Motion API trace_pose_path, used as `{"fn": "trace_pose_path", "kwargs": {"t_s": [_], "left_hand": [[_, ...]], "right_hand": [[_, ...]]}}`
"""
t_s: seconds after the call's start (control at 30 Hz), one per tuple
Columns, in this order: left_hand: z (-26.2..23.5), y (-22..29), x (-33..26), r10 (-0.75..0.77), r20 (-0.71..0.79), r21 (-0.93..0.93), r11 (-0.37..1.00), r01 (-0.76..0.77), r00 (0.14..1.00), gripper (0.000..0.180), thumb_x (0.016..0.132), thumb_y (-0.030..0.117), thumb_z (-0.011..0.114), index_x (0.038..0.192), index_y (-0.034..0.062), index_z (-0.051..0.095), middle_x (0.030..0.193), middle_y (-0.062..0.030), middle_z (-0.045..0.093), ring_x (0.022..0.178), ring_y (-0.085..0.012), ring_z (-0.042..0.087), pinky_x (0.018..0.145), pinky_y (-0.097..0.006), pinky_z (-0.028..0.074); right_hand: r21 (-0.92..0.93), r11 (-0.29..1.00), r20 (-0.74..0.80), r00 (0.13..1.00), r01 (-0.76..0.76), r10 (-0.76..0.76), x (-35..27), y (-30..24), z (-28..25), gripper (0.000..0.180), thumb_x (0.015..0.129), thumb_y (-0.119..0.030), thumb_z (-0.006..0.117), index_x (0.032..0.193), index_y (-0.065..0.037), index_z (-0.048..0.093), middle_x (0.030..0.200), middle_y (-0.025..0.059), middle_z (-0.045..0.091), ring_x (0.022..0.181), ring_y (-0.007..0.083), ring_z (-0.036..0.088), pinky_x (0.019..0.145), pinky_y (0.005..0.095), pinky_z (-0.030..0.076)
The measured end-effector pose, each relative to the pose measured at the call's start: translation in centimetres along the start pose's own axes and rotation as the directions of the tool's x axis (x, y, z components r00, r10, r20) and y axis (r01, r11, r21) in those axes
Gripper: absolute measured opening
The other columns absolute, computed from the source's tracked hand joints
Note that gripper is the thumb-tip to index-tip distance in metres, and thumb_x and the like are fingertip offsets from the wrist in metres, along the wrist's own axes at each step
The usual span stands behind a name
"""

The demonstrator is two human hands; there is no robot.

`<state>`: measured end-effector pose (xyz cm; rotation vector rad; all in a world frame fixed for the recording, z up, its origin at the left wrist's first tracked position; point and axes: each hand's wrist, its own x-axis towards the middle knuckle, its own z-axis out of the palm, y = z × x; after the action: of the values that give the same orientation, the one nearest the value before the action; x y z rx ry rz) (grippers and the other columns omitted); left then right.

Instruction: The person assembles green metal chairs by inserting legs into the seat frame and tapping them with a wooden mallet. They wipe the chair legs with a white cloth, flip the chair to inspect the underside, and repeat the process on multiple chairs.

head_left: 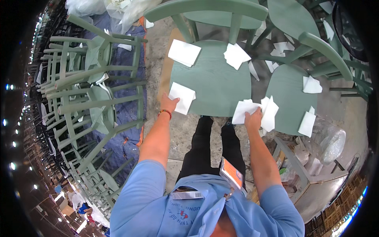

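In front of me stands a green wooden chair (213, 79) with a curved backrest. White folded sheets, of paper or thin foam, lie on its seat corners. My left hand (169, 104), with a beaded bracelet at the wrist, grips the edge of the near-left white sheet (182, 96), thumb on top. At the near-right corner my right hand (253, 119) pinches another white sheet (242, 111); its lower fingers are partly hidden. Two more sheets rest on the far corners, a far-left sheet (184, 53) and a far-right sheet (236, 56).
A second green chair (290, 98) stands close on the right, also with white sheets on its seat. Stacked green chairs (98, 102) fill the left side, over a blue tarp (130, 98). Plastic-wrapped bundles (327, 140) lie at the right; clear plastic bags (118, 12) lie far left.
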<state>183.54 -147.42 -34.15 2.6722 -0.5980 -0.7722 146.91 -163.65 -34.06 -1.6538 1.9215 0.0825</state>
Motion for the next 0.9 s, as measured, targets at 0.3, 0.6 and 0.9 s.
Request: {"fn": "trace_pose_path", "kwargs": {"t_s": [0.3,0.6,0.9], "left_hand": [[1.2,2.7,1.7,-0.259,0.270,0.244,0.950,0.194,0.927,0.065,0.076,0.031,0.078,0.126,-0.0025,0.054,0.120,-0.0247,0.062,0.111,-0.0384,0.060,0.094,-0.043,0.049],[-3.3,4.0,8.6,0.210,0.349,0.113,0.958,-0.264,0.913,0.061,0.072,0.027,0.081,0.120,-0.0024,0.058,0.114,-0.0238,0.064,0.104,-0.0374,0.062,0.090,-0.043,0.049],[2.3,4.8,3.9,-0.139,0.455,0.392,0.918,-0.058,0.879,0.063,0.075,0.028,0.077,0.126,0.0005,0.050,0.113,-0.0254,0.061,0.112,-0.0392,0.058,0.094,-0.048,0.047]], "right_hand": [[0.001,0.982,0.069,0.980,-0.188,0.188,2.3,-1.0,1.1,0.087,0.069,-0.032,0.081,0.139,0.000,0.041,0.124,0.0278,0.057,0.118,0.0418,0.054,0.103,0.0452,0.042],[-0.053,0.976,0.125,0.968,-0.213,0.218,1.5,-3.2,2.1,0.074,0.071,-0.036,0.079,0.126,-0.001,0.045,0.113,0.0267,0.064,0.108,0.0431,0.061,0.093,0.0488,0.048],[0.436,0.889,0.220,0.974,-0.143,0.050,6.9,-3.0,-2.9,0.048,0.076,-0.023,0.079,0.114,0.000,0.062,0.104,0.0167,0.070,0.094,0.0267,0.068,0.084,0.0387,0.053]]}}
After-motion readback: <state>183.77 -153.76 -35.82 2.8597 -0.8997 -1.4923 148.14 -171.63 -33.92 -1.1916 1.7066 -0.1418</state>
